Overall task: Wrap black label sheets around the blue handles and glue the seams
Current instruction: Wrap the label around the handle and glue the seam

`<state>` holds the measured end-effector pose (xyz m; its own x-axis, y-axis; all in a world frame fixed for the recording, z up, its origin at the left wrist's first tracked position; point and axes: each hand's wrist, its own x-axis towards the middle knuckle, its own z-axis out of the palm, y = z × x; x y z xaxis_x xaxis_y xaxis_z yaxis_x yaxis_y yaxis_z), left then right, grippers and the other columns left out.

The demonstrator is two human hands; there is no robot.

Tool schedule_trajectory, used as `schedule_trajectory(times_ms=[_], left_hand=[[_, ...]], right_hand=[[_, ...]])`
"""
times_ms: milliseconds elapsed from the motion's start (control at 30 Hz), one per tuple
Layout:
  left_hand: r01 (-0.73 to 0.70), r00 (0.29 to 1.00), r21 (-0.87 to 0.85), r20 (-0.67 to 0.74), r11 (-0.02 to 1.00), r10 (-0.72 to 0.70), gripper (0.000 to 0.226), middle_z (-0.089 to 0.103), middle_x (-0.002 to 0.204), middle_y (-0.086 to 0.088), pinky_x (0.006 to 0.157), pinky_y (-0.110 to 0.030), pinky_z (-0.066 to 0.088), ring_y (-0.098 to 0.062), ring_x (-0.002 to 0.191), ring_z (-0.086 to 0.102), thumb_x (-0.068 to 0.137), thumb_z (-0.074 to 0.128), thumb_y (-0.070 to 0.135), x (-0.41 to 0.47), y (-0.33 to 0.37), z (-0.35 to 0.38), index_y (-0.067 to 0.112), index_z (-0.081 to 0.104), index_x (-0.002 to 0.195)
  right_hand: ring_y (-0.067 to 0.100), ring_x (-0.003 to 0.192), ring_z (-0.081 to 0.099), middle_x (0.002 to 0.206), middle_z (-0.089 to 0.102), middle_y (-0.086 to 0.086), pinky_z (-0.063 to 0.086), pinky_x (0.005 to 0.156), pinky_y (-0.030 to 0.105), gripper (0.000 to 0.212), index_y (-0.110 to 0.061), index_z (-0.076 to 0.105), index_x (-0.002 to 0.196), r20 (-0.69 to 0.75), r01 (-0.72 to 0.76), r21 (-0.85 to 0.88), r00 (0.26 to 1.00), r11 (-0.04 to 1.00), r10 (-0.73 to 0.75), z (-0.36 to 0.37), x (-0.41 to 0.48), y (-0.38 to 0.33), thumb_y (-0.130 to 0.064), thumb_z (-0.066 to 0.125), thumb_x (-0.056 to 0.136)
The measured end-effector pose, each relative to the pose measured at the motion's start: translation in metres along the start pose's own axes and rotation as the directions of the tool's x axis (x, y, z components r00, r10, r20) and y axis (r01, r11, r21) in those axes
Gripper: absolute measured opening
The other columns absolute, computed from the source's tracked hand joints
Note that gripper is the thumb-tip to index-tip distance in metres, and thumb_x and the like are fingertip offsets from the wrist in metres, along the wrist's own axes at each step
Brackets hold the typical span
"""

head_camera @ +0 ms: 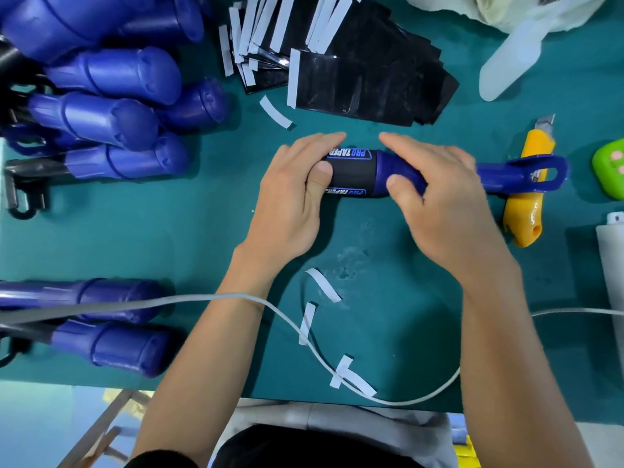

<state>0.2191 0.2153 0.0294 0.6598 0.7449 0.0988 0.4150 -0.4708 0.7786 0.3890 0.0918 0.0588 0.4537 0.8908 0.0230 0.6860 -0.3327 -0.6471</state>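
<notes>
**On the green mat: label going round a blue handle**

Right by the table edge, a thin white cable (189, 299) loops across the teal-green work mat (388, 332). A few peeled white paper strips (323, 284) are scattered round it. Off to the left, two loose blue handles (111, 346) lie on their sides.

Bit further in, both hands are on one blue plastic handle (506, 179) with a loop at its thin end, held sideways over the middle of the mat. The left hand (290, 197) is curled round the fat end, fingers over the top. Its thumb presses on the black printed label sheet (354, 177) wrapped round that end, and you can read PRO TAPER on it. The right hand (442, 197) is closed round the middle of the handle, thumb on bare blue just beside the label's edge. The loop end sticks out to the right and crosses over a yellow snap-off utility knife (523, 217).

Past all that there's a messy fanned stack of black label sheets (371, 92) with white strips along their edges. A heap of blue handles (111, 116) sits far left, and a cloudy white plastic bottle (513, 62) lies far right.
</notes>
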Motion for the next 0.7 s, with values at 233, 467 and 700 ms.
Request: schedule_trajectory(times_ms=[233, 467, 700], left_hand=[[0.147, 0.989, -0.241, 0.012, 0.959, -0.148, 0.074, 0.059, 0.139, 0.015, 0.103, -0.03, 0.048, -0.015, 0.116, 0.062, 0.096, 0.068, 0.036, 0.0, 0.001, -0.002, 0.027, 0.033, 0.162], [0.302, 0.935, -0.788, 0.136, 0.537, -0.326, 0.085, 0.06, 0.133, -0.005, 0.099, -0.032, 0.048, -0.016, 0.111, 0.058, 0.085, 0.073, 0.015, 0.009, 0.013, -0.005, 0.009, 0.03, 0.158], [0.313, 0.775, -0.937, 0.156, 0.157, -0.612, 0.041, 0.076, 0.112, -0.009, 0.093, -0.034, 0.057, -0.021, 0.107, 0.072, 0.101, 0.048, 0.044, 0.007, 0.037, 0.003, 0.016, 0.077, 0.111]], right_hand=[[0.038, 0.094, 0.057, 0.107, 0.069, 0.01, 0.038, 0.094, 0.049, 0.045, -0.016, 0.063, 0.139, 0.031, -0.017, -0.187, 0.999, 0.982, 0.023, -0.007, -0.006, 0.004, -0.022, 0.072, 0.096], [0.041, 0.095, 0.058, 0.111, 0.068, 0.007, 0.047, 0.082, 0.049, 0.053, -0.024, 0.05, 0.148, 0.21, -0.137, -0.073, 0.966, 0.988, 0.15, -0.002, -0.018, -0.031, -0.047, 0.049, 0.1], [0.031, 0.067, 0.046, 0.07, 0.051, -0.008, 0.035, 0.063, 0.042, 0.043, -0.019, 0.053, 0.129, 0.307, -0.196, 0.12, 0.939, 0.973, 0.151, 0.014, -0.029, -0.053, -0.05, 0.042, 0.1]])
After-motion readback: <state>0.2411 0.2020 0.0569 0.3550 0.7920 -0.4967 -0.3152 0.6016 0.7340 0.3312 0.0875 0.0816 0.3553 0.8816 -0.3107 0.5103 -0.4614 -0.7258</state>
